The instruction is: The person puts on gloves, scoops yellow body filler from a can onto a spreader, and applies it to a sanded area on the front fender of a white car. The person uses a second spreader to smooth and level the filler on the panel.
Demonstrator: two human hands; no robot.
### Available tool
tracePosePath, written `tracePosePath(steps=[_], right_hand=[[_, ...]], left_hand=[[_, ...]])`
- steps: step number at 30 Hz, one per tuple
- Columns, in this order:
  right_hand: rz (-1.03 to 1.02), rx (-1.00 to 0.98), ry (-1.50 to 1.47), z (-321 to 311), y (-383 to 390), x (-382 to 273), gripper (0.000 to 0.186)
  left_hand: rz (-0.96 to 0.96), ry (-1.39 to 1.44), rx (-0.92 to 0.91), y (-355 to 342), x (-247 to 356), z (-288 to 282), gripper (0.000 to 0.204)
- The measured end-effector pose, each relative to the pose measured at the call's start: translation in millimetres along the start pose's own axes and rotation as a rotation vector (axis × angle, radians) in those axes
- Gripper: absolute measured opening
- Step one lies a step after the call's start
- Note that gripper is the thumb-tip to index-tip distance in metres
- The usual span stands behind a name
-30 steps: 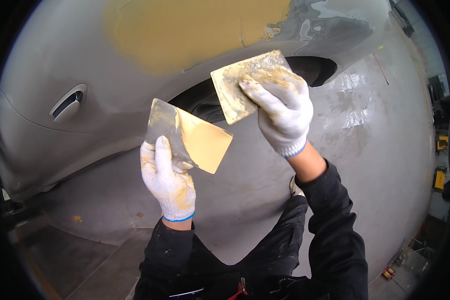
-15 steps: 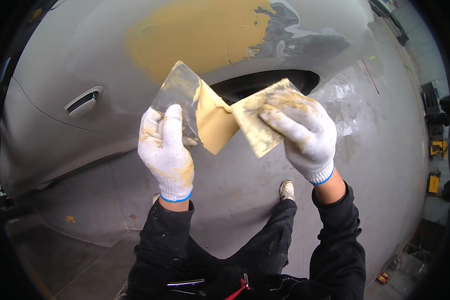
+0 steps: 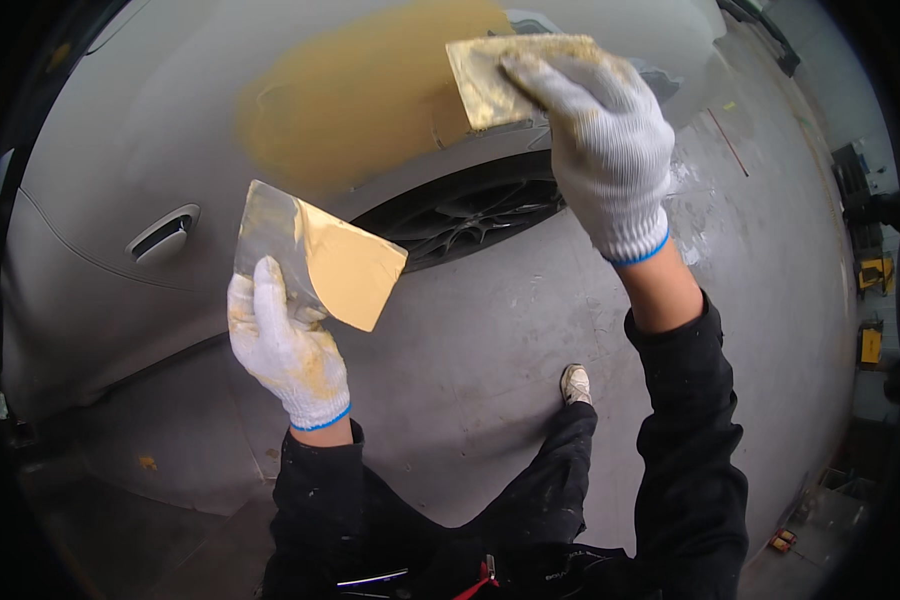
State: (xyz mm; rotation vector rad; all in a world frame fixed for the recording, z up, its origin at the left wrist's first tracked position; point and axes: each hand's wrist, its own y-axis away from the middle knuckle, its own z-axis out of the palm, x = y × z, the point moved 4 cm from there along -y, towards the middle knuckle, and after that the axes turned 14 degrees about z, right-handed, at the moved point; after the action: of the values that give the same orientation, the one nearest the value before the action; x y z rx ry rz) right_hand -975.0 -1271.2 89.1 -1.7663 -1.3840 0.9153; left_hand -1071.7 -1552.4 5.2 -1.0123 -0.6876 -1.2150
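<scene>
My left hand [image 3: 288, 345], in a white knit glove stained with filler, grips a flat clear putty board [image 3: 265, 232]. Its right half carries a smooth layer of pale yellow body filler [image 3: 352, 265]. Higher up and to the right, my gloved right hand [image 3: 610, 130] pinches a putty spreader [image 3: 488, 82] smeared with filler. The spreader is over the car's grey body panel [image 3: 185, 100], at the right side of a broad yellow filler patch [image 3: 345, 100]. Whether its edge touches the panel I cannot tell. My right hand and the spreader hide part of the patch's right end.
Below the panel shows a dark car wheel [image 3: 460, 225]. A door handle [image 3: 165, 232] juts out at the left. Grey floor [image 3: 470, 340] lies beneath, with my shoe [image 3: 575, 384] on it. Yellow items [image 3: 872, 345] stand along the right wall.
My right hand with the spreader has moved up and away from the board to the panel. My left hand with the board has shifted left and down. More of the wheel shows.
</scene>
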Motion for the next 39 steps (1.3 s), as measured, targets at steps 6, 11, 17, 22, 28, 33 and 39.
tracePosePath(steps=[6, 11, 17, 22, 28, 33, 39], right_hand=[[0.014, 0.115, 0.041, 29.6, -62.9, 26.4, 0.038], [-0.056, 0.115, -0.049, 51.2, -15.5, 25.1, 0.038], [0.023, -0.095, -0.165, 98.8, 111.4, 41.6, 0.029], [-0.099, -0.019, -0.008, 62.9, 109.8, 45.0, 0.049], [-0.012, 0.21, -0.058, 36.8, -25.2, 26.2, 0.036], [0.074, 0.093, -0.033, 53.6, -66.5, 2.3, 0.034], [-0.083, 0.171, -0.045, 91.7, 29.4, 0.0, 0.041]], left_hand=[[-0.054, 0.02, -0.02, -8.1, 5.8, 27.4, 0.013], [-0.089, -0.071, 0.039, -10.7, -12.5, 33.0, 0.019], [-0.127, -0.147, -0.039, 18.9, -60.4, 4.9, 0.023], [-0.113, -0.093, -0.071, 26.5, -81.2, -15.2, 0.023], [-0.162, -0.017, -0.031, 9.5, -49.0, 7.9, 0.015], [-0.176, -0.039, -0.013, 1.1, -32.2, 16.7, 0.016], [-0.146, -0.165, -0.052, 17.0, -69.8, 1.9, 0.017]])
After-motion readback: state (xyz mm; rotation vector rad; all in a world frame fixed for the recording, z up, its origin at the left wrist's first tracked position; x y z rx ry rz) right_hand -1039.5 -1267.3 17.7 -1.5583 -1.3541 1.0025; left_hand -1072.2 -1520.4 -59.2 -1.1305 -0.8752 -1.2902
